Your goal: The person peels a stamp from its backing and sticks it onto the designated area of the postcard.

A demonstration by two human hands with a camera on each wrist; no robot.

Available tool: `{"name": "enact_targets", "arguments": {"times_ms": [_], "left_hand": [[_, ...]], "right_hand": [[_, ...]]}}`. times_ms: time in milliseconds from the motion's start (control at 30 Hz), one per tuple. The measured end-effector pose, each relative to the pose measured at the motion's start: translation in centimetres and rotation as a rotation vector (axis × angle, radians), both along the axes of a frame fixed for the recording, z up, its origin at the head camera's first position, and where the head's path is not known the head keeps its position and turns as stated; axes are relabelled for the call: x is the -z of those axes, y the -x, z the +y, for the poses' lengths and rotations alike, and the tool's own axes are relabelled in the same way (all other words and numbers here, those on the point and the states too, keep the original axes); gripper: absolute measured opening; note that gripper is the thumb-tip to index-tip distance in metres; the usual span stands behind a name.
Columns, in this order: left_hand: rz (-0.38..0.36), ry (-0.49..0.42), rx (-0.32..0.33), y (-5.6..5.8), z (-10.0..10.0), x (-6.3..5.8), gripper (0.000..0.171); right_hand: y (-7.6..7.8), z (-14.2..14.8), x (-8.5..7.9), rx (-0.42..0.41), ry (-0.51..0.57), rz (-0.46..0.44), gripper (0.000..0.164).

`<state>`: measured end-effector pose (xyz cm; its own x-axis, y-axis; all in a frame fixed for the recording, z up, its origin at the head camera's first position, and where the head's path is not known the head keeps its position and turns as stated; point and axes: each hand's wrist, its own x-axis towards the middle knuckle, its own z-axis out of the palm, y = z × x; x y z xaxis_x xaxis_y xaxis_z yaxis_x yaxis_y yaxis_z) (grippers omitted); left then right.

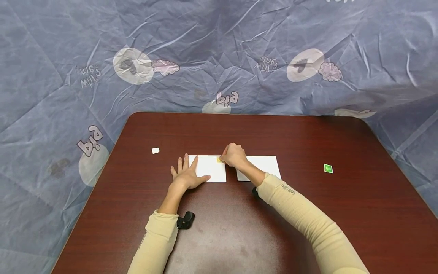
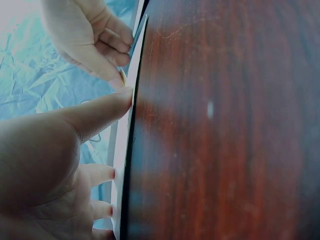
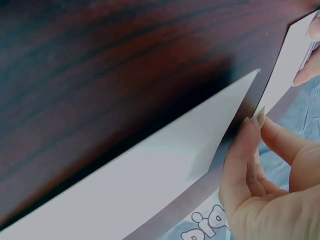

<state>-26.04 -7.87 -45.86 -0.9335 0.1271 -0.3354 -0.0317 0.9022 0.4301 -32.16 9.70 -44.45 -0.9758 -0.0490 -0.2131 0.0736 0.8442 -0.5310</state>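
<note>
Blue printed cloth [image 1: 205,57] is hanging behind the brown table [image 1: 342,228], & all the work is sitting on that tabletop. Two white sheets are lying side by side w/ a gap btwn: left sheet [image 1: 215,172] and right sheet [image 1: 267,163]. So the layout's looking done, as far as I'm judging.

L hand [image 1: 186,175] is resting on the left sheet, fingers spread wide & straight, thumb on the near edge; it's steadying the sheet, prob., and gripping nothing. R hand [image 1: 234,155] is reaching across the gap, fingers curled, thumb & index pinching a small yellow piece [image 1: 219,160] at the left sheet's far right corner.

That piece is looking only part-done: it's sitting at the corner but the fingers aren't letting go yet. Can't tell if it's sticking down or lifting off, or how much of it is touching the paper.

Green square [image 1: 328,168] is lying on the table well apart, right of both sheets, so nothing's being done w/ it ATM. Right sheet isn't showing any piece on its visible part; the R arm is hiding some. White scrap [image 1: 155,150] is lying near the left sheet, beyond the L hand; use unclear.
</note>
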Motion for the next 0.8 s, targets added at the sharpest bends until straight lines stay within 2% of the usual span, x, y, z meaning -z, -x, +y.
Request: {"name": "enact_targets", "arguments": {"times_ms": [167, 567, 733, 800], "left_hand": [[0.003, 0.001, 0.001, 0.03, -0.02, -0.08, 0.087], [0.001, -0.003, 0.0, 0.0, -0.04, -0.03, 0.088], [-0.005, -0.004, -0.001, 0.02, -0.04, -0.03, 0.088], [-0.004, -0.002, 0.0, 0.01, -0.05, -0.01, 0.088]], "right_hand": [[0.13, 0.15, -0.12, 0.001, -0.071, 0.013, 0.018], [-0.07, 0.48, -0.29, -0.02, -0.144, 0.02, 0.021], [-0.06, 0.66, -0.05, -0.053, -0.2, 0.092, 0.027], [-0.07, 0.73, 0.16, -0.085, -0.224, 0.124, 0.034]]}}
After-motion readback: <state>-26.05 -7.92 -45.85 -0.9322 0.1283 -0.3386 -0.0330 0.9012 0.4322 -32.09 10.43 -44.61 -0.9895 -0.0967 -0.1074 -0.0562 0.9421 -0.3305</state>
